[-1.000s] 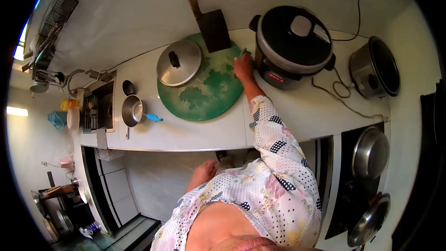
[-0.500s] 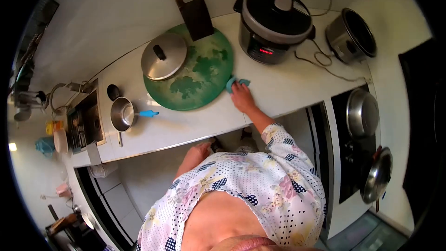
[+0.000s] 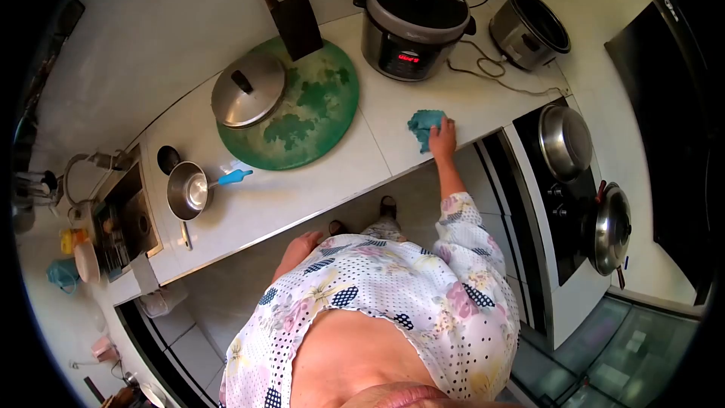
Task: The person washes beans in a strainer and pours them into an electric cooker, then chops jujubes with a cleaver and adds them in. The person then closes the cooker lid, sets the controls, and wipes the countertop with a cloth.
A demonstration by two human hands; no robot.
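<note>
On the white counter, my right hand [image 3: 444,138] presses the edge of a teal cloth [image 3: 426,127], fingers closed on it. The cloth is spread out to the left of the fingers, near the counter's front edge. My left hand [image 3: 302,245] is held low beside my waist, off the counter. Its fingers are loosely extended and nothing shows in them. To the left of the cloth lies a round green cutting board [image 3: 321,125]. A steel pot lid [image 3: 260,98] with a black knob rests on the board, and a cleaver [image 3: 297,26] leans against the wall behind it.
An electric pressure cooker [image 3: 400,53] with a lit red display stands at the back. Right of it are a steel cooker pot [image 3: 521,38] and a cord. A saucepan [image 3: 187,190] sits near the sink [image 3: 124,215]. Covered pans [image 3: 566,143] occupy the stove.
My right hand has slid the cloth rightward, away from the cutting board, and the cloth is now spread flatter. The view has shifted. My left hand stays low by my waist.
</note>
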